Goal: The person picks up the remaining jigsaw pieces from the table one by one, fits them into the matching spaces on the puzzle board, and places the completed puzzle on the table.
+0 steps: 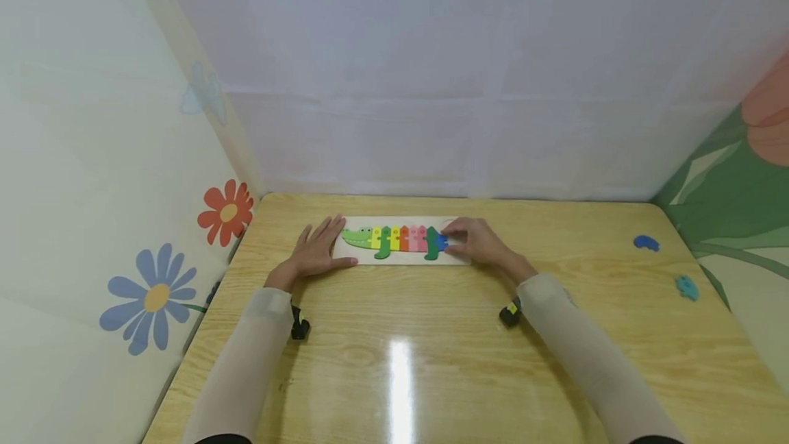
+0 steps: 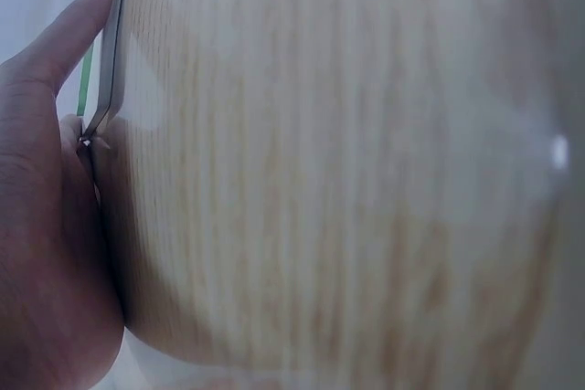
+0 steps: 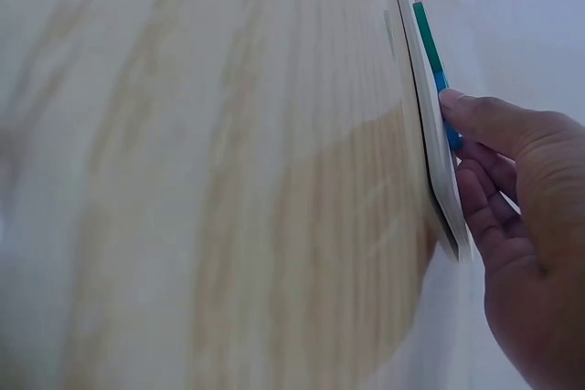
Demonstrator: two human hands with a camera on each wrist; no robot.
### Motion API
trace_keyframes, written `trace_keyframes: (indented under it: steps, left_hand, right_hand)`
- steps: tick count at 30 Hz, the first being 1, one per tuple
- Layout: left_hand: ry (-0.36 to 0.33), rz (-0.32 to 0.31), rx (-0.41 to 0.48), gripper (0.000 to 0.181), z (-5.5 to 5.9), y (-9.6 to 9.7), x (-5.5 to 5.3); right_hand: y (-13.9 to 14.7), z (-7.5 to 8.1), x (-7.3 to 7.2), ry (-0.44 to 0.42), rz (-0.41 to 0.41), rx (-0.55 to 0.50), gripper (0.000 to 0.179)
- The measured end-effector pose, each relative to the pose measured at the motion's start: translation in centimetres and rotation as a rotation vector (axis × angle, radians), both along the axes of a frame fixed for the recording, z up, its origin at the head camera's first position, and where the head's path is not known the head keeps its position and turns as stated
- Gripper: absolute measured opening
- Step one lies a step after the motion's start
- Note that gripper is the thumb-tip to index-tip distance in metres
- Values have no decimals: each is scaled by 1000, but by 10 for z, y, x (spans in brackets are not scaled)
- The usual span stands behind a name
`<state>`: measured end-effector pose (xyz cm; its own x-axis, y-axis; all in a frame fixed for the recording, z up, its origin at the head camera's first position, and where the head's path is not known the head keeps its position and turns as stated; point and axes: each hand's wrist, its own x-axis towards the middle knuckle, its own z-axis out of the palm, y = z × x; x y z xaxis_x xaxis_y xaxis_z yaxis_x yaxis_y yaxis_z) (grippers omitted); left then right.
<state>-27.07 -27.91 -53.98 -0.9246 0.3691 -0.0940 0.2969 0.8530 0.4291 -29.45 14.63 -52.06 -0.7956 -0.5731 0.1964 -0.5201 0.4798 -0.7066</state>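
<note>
A wooden puzzle board [image 1: 403,260] lies near the table's far edge, bearing a crocodile made of coloured pieces. Its light green head piece [image 1: 357,238] is at the left, followed by yellow, green, orange and pink pieces. My left hand [image 1: 317,252] rests at the board's left end, fingers spread, the thumb along the near edge in the left wrist view. At the other end, my right hand [image 1: 483,242] pinches a blue puzzle piece [image 1: 442,243] between thumb and fingers, beside the dark green leg piece [image 1: 431,245]. In the right wrist view the thumb touches this blue piece's edge.
A loose dark blue piece [image 1: 646,242] and a loose turquoise piece [image 1: 687,287] lie on the table's right side. White cloth [image 1: 394,142] rises behind the table, with flower-printed panels at both sides. Bare wooden tabletop [image 1: 345,375] extends between the forearms.
</note>
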Motion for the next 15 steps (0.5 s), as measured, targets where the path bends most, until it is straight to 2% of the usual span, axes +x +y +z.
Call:
trace_keyframes:
  steps: [6, 15]
  left_hand:
    - [-4, -3, -2, 119, 1, 0, 1]
    - [-5, -3, -7, 119, 0, 0, 0]
  right_hand:
    - [0, -1, 1, -28, -8, 1, 32]
    - [1, 1, 2, 28, -5, 12, 42]
